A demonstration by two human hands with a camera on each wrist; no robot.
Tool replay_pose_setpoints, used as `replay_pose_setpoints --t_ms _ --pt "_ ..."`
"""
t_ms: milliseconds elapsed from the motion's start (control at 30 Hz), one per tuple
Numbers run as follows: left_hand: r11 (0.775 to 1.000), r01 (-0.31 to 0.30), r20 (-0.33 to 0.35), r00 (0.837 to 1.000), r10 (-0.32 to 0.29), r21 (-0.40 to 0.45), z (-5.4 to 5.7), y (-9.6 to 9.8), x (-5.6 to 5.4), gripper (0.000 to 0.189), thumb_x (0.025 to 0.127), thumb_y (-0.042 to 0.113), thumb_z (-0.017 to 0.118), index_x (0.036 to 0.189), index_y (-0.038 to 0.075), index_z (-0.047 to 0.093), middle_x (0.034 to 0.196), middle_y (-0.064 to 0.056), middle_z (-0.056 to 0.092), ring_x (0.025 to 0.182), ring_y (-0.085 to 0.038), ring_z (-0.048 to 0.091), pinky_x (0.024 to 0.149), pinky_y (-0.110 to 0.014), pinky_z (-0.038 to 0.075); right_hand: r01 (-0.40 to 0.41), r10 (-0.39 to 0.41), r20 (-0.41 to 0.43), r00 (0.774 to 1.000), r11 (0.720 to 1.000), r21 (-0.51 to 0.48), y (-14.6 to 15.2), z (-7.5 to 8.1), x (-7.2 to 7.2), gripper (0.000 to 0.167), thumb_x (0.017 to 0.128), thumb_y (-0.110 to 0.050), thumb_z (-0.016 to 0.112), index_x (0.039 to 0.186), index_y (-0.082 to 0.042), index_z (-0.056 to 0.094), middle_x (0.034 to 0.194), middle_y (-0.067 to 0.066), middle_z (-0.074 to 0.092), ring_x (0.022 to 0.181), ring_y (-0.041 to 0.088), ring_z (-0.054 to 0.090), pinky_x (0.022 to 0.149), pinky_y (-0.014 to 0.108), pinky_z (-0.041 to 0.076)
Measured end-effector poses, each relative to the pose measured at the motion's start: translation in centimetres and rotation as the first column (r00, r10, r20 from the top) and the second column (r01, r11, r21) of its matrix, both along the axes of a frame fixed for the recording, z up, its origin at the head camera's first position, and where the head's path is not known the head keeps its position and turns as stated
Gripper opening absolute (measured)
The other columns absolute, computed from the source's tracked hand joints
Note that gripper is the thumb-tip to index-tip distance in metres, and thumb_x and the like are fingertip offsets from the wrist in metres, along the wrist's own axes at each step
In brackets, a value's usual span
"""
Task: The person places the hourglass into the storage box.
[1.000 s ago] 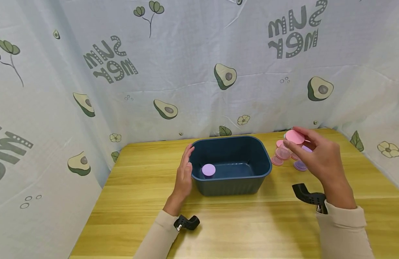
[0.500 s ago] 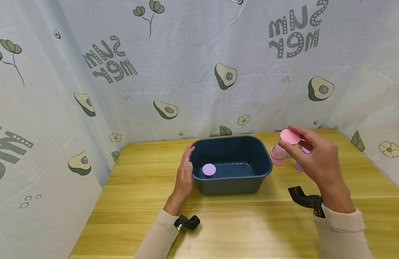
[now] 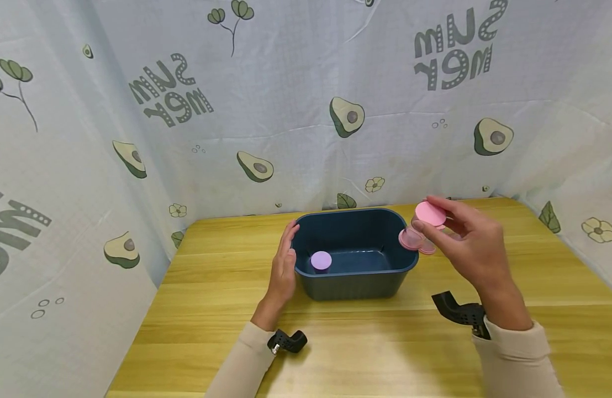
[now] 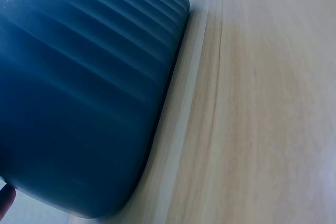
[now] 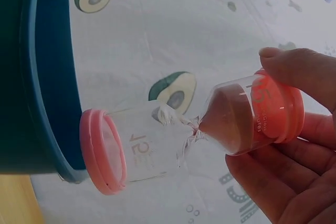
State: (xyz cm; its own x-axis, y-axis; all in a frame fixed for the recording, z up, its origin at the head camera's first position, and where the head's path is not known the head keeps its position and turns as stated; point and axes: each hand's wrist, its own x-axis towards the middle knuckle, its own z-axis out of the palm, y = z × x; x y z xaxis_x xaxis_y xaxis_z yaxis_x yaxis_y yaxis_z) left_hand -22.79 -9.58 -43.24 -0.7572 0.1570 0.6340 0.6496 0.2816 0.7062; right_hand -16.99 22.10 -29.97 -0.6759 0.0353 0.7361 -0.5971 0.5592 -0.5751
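My right hand [image 3: 480, 246] pinches a pink-capped sand timer [image 5: 231, 116] by one end cap, between thumb and fingers. The timer is clear glass with reddish sand in the held bulb and "15" printed on it. Its free cap overlaps the right rim of a dark blue rectangular bin [image 3: 351, 286] in the head view. Standing inside the bin at the left is a purple-capped timer [image 3: 321, 260]. My left hand [image 3: 281, 273] rests against the bin's left side with its fingers extended. In the left wrist view only a fingertip [image 4: 6, 199] shows beside the ribbed wall.
More pink timers [image 3: 427, 247] lie on the table right of the bin, mostly hidden behind my right hand. The wooden table [image 3: 216, 287] reaches back to a white curtain [image 3: 296, 110] printed with avocados, which also hangs along both sides.
My right hand has carried the pink sand timer leftward from the group of timers to the bin's right rim. The left hand and the bin have stayed in place.
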Motion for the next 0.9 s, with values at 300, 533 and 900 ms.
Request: replay_pose_setpoints --t_ms 300,533,900 --pt "1.0 0.011 0.015 1.0 -0.012 0.016 -0.1 -0.1 -0.1 0.051 0.098 0.012 0.026 0.148 0.006 0.034 0.158 -0.01 0.025 0.145 -0.023 0.022 0.113 -0.053 0.023 -0.092 0.091 0.032 0.995 0.995 0.049 -1.5 -0.8 -0.4 0.059 0.064 0.012 0.081 0.12 0.001 0.066 0.107 0.014 0.069 0.095 -0.004 0.061 0.082 0.009 0.047" --pt "1.0 -0.001 0.02 1.0 0.001 0.002 -0.1 0.0 -0.1 0.05 0.099 0.012 0.026 0.148 0.007 0.034 0.157 -0.01 0.025 0.145 -0.021 0.021 0.113 -0.053 0.023 -0.102 0.097 0.051 0.994 0.989 0.111 -2.5 -1.6 -0.8 0.057 0.067 0.006 0.082 0.121 0.001 0.065 0.11 0.013 0.069 0.102 -0.006 0.058 0.084 0.008 0.045" --pt "1.0 -0.01 0.025 1.0 0.01 -0.006 0.0 0.0 -0.1 0.05 0.1 0.016 0.025 0.149 0.007 0.033 0.158 -0.01 0.025 0.145 -0.021 0.021 0.114 -0.051 0.023 -0.121 0.094 0.144 0.985 0.974 0.191 -4.1 -2.7 -1.6 0.054 0.071 -0.006 0.084 0.121 -0.003 0.066 0.109 0.011 0.069 0.091 0.02 0.069 0.08 0.007 0.047"
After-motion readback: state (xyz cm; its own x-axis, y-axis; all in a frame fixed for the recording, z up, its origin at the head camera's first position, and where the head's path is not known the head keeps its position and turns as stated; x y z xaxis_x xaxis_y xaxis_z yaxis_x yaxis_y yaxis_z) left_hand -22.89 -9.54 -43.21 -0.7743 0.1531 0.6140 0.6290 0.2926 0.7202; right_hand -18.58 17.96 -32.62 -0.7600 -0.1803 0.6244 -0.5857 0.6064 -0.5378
